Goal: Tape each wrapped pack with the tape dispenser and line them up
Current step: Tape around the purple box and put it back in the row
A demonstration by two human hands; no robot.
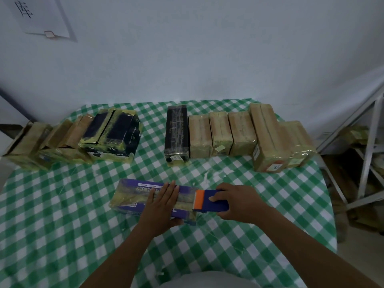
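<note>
Left hand [164,202]: lies flat on the purple pack [133,194], fingers straight and close together, pressing it down. It grips nothing.
Right hand [239,202]: curls round the tape dispenser [205,201], thumb on top, holding it tight.
Tape dispenser: blue with an orange front. The orange end touches the right end of the purple pack.
Purple pack: a long purple box with white writing. It lies flat on the near middle of the table, with yellowish see-through wrap over its top.
Table [83,235]: covered by a green and white checked cloth.
Back right row: a black pack [176,134] and tan packs [242,133] sit side by side, touching, all in shiny wrap. I cannot tell what is inside them.
Back left group: two dark packs [112,132] with yellowish tape on them, then leaning tan bundles [41,142] by the table edge.
Shelf [369,142]: a metal frame at the right. It holds wrapped things too blurry to name.
Wall paper [41,17]: a white sheet with a black mark.
</note>
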